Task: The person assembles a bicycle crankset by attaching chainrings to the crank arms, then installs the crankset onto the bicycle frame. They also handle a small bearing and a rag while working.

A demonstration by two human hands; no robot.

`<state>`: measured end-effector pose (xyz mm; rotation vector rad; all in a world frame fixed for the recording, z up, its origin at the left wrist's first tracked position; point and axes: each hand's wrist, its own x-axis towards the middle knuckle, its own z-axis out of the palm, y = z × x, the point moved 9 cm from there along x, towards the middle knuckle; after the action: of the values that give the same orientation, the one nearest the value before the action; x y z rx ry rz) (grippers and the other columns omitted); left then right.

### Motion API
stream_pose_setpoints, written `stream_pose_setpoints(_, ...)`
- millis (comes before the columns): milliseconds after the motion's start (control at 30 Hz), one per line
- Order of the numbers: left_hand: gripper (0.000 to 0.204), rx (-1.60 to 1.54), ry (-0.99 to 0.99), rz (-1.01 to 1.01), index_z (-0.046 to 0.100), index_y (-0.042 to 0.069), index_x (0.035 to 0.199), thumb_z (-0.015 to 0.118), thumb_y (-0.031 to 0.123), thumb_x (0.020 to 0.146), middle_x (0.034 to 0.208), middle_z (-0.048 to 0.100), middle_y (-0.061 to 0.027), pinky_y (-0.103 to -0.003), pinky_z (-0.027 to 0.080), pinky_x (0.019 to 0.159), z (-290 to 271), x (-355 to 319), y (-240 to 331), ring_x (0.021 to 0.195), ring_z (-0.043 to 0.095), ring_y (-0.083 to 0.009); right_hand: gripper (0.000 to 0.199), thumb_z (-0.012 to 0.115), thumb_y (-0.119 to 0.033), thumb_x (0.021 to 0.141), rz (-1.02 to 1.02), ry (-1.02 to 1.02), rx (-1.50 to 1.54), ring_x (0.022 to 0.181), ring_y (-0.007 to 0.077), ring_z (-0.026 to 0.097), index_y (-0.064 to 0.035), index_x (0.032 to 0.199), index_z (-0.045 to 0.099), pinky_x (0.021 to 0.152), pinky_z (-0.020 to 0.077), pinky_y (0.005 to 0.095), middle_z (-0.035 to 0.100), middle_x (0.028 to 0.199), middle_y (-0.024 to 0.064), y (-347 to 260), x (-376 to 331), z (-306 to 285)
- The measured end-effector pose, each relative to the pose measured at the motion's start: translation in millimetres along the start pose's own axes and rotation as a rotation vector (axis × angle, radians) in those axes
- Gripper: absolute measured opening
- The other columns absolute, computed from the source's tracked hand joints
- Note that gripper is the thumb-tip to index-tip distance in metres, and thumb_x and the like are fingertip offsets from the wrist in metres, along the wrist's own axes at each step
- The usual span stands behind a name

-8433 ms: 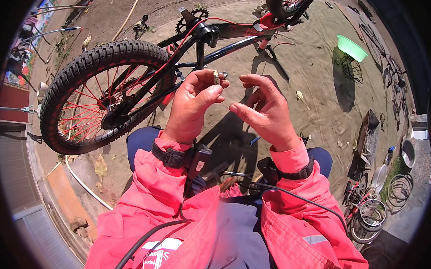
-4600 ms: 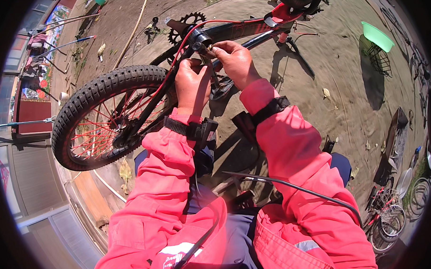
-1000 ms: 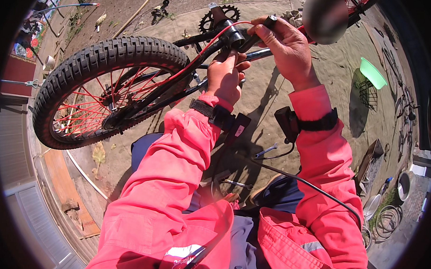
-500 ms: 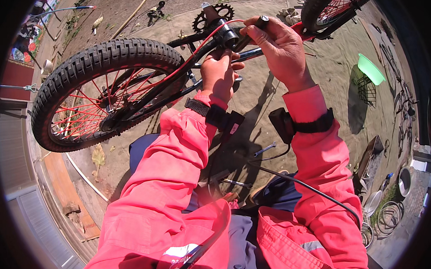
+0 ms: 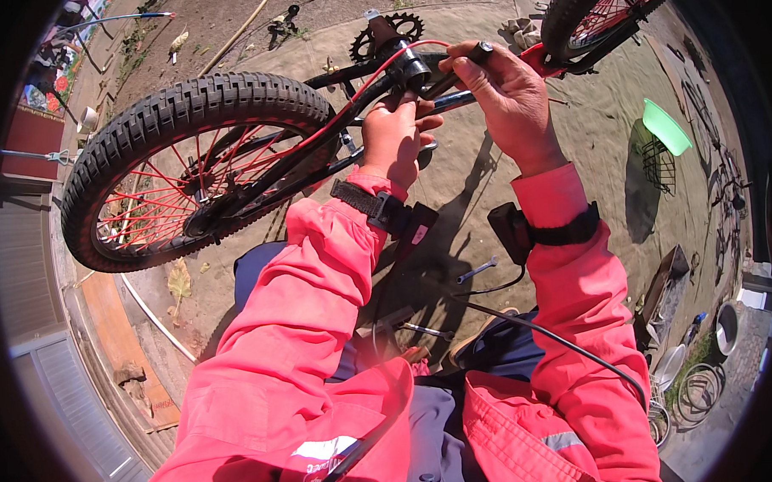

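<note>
A bicycle lies in front of me; its black bottom bracket shell (image 5: pixel 409 68) sits near the top middle, with a toothed chainring (image 5: pixel 386 37) beyond it. My left hand (image 5: pixel 394 137) grips the shell from the near side, index finger at the rim of its round opening and the other fingers curled. Just to the right, my right hand (image 5: pixel 510 101) pinches a short dark rod (image 5: pixel 450 81) between thumb and fingers. The rod slants down toward the shell's opening; whether it touches is hard to tell. A red cable (image 5: pixel 359 91) runs over the shell.
The knobby rear wheel (image 5: pixel 198 171) with red spokes is at left, another wheel (image 5: pixel 603 14) at top right. Wrenches (image 5: pixel 477 269) lie on the ground cloth between my arms. A green basin (image 5: pixel 667 127) stands right, beside a wire basket (image 5: pixel 658 165). A black cable (image 5: pixel 559 334) crosses my right forearm.
My right hand has shifted slightly right and down, and the rod's lower end shows more beside the shell. The left hand stays at the shell. The whole view has shifted a little.
</note>
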<state>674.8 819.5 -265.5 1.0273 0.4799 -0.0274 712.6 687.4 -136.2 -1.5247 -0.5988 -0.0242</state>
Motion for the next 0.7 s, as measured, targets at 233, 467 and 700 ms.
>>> stream_pose_setpoints(233, 0.022, 0.144, 0.078, 0.175, 0.060, 0.002, 0.095, 0.059, 0.023, 0.104, 0.081, 0.069, -0.0078, -0.027, 0.048, 0.042, -3.8, 7.8, 6.3, 0.061, 0.071, -0.0165, 0.020, 0.063, -0.007, 0.102, -0.008, -0.015, -0.032, 0.101, 0.0133, 0.068, 0.0032, 0.118, 0.066, 0.094, 0.0537, 0.0275, 0.073, 0.106, 0.0093, -2.2, 1.0, 2.7)
stream_pose_setpoints(467, 0.027, 0.169, 0.074, 0.254, 0.057, 0.002, 0.094, 0.058, 0.027, 0.105, 0.078, 0.067, -0.0068, -0.027, 0.047, 0.042, -2.2, 6.0, 4.6, 0.058, 0.068, -0.0141, 0.020, 0.063, -0.007, 0.101, -0.019, -0.029, -0.139, 0.100, 0.0135, 0.069, 0.0040, 0.118, 0.066, 0.092, 0.0544, 0.0269, 0.074, 0.105, 0.0090, -7.2, 1.6, 4.1)
stream_pose_setpoints(700, 0.026, 0.163, 0.117, 0.277, 0.058, 0.002, 0.098, 0.057, 0.027, 0.106, 0.076, 0.067, -0.0054, -0.028, 0.048, 0.045, -1.9, 6.0, 3.0, 0.057, 0.067, -0.0134, 0.021, 0.070, -0.014, 0.097, -0.090, 0.031, -0.092, 0.082, 0.0076, 0.065, 0.0024, 0.111, 0.070, 0.076, 0.0519, 0.0251, 0.075, 0.091, 0.0059, -9.2, 5.7, 3.5)
